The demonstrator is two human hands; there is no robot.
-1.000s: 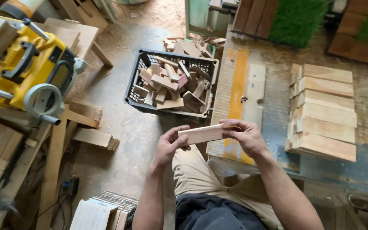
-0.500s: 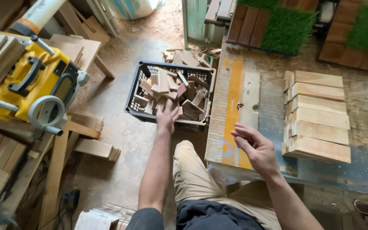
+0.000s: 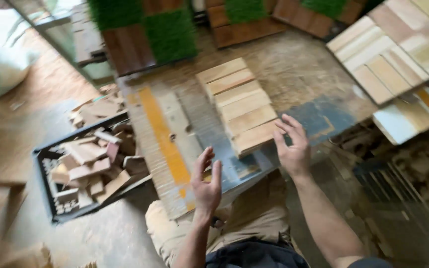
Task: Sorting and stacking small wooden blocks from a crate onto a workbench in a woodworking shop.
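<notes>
- Hands raised over a worn workbench (image 3: 294,74) in a woodshop, seen from the head camera: both are empty, fingers spread and loosely curled, palms turned toward each other.
- Left hand (image 3: 207,181) hovers above the bench's near edge, just beside a yellow painted stripe (image 3: 162,136) that runs up the bench past the thumb side of that hand.
- Right hand (image 3: 292,145) hangs with its fingertips (image 3: 280,130) at the near end of a row of pale wooden slats (image 3: 239,104), which lie side by side on the bench; whether fingertips and wood touch cannot be told through the blur.
- Beyond the left hand, down on the dusty floor, a black plastic crate (image 3: 50,208) holds a jumble of wood offcuts (image 3: 93,161).
- Past the right hand, a second spread of light boards (image 3: 388,49) lies well apart from the slats.
- Farther off than either hand, green turf squares (image 3: 170,32) sit among dark brown panels.
- Below the hands, the person's tan trousers (image 3: 247,213) show at the bench edge.
</notes>
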